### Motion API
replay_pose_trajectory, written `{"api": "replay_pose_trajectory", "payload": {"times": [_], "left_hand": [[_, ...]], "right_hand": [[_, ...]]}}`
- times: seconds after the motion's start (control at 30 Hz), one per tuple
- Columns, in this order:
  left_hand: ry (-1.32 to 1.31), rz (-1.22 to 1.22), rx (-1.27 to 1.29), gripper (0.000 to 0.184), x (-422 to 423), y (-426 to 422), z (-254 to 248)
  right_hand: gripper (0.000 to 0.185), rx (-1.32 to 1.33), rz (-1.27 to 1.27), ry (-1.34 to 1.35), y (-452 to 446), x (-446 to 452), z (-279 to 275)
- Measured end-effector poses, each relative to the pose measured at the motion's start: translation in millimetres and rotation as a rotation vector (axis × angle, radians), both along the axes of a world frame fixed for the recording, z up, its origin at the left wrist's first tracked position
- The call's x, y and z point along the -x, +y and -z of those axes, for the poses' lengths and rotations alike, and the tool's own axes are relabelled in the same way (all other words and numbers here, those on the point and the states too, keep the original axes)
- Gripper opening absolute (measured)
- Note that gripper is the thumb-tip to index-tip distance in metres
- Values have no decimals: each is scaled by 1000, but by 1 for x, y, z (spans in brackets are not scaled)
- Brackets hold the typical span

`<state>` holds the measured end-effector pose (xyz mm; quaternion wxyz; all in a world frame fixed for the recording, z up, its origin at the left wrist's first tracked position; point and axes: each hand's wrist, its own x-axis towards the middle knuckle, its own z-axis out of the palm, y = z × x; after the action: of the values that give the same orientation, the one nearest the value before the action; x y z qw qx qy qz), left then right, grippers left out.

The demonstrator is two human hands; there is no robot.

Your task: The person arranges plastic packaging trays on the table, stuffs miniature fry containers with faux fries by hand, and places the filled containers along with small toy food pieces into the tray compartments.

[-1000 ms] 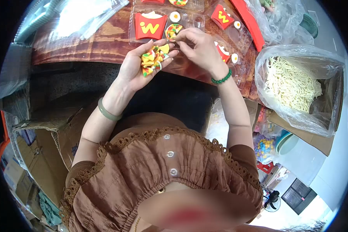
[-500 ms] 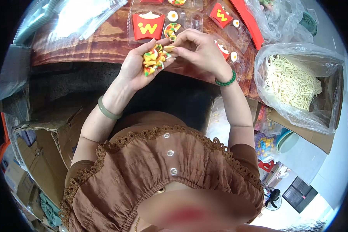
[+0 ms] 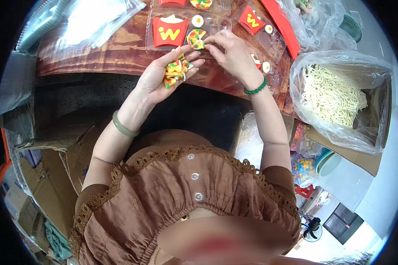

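My left hand (image 3: 153,80) is palm up, cupped around a small heap of toy pizza slices (image 3: 176,73), yellow with red, green and white patches. Thumb and forefinger of my right hand (image 3: 234,59) pinch one toy pizza slice (image 3: 198,44) at the lower edge of a partly formed round toy pizza (image 3: 196,34). That pizza sits in a clear plastic tray (image 3: 221,22) on the table. Beside it in the same tray are a red toy fries box (image 3: 169,33) with a yellow mark and a toy fried egg (image 3: 197,20).
On the wooden table (image 3: 93,59), another clear tray to the right holds a red fries box (image 3: 252,20) and an egg (image 3: 269,29). A plastic-lined carton (image 3: 380,110) of pale strands (image 3: 331,95) stands at the right. Clear plastic sheets (image 3: 97,22) lie at the left.
My right hand has moved from the heap in my left palm up to the tray, carrying a toy pizza slice to the round pizza. My left hand stays nearly still, its fingers slightly more spread.
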<state>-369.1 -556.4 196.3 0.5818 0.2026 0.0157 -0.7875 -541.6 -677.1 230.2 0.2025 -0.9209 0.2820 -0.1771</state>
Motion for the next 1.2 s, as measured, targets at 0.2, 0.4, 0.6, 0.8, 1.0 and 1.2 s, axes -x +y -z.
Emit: {"api": "replay_pose_trajectory", "payload": {"times": [0.2,0.4,0.6,0.8,1.0,1.2], "left_hand": [[-33,7,4,36,0,-1,-2],[-40,136,39,39,3,-5,-7],[-18,186,87,48,2,-9,-6],[41,153,33,44,7,-10,-11],[168,167,19,38,5,-9,-5],[199,162,22,35,9,-10,-3]], "right_hand": [[13,-64,2,-4,-2,-2,2],[22,-433,-256,-109,7,-16,-25],[19,-727,-177,-5,0,-12,-21],[18,-564,-222,-184,6,-10,-27],[16,-39,-254,-306,-10,8,-21],[13,-303,-50,-253,10,14,-33]]}}
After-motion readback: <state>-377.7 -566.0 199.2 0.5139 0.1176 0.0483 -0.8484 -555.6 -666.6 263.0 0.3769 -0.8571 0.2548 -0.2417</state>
